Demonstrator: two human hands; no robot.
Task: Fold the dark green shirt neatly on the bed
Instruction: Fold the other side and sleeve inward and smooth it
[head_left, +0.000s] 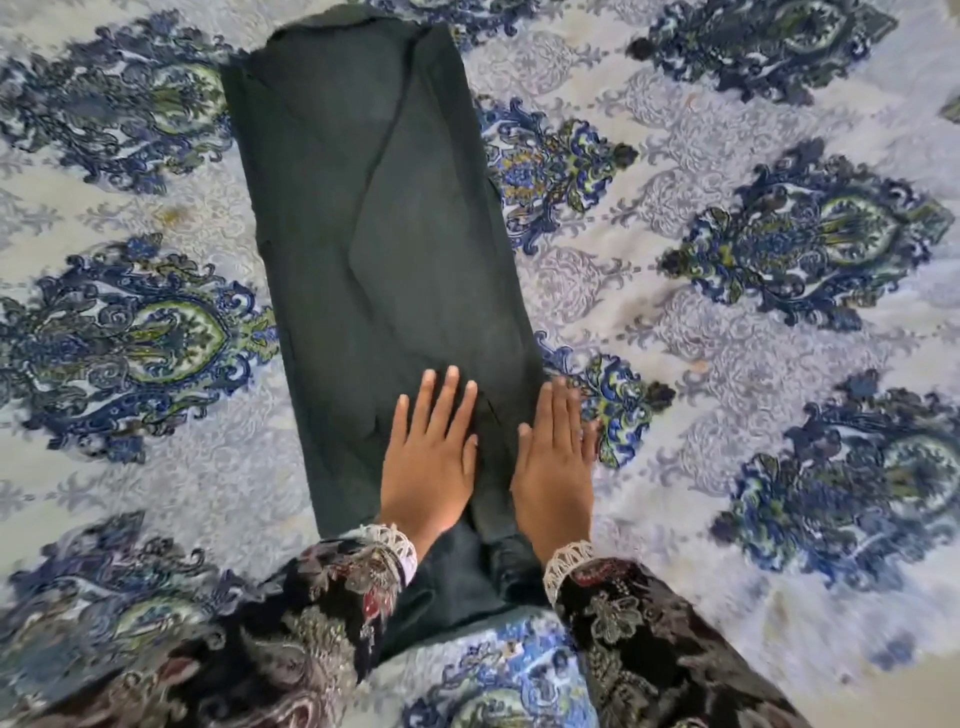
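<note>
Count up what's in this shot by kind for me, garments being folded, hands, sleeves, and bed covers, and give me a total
Dark green shirt, folded into a long strip: 1
Hands, left hand and right hand, both flat on the shirt: 2
Patterned dark sleeves with lace cuffs, left sleeve and right sleeve: 2
Blue-patterned bedspread: 1
Total: 6

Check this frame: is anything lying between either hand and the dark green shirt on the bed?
Nothing visible. The left hand and right hand both lie flat, fingers straight, directly on the near end of the dark green shirt, which lies as a long strip on the patterned bedspread.
</note>
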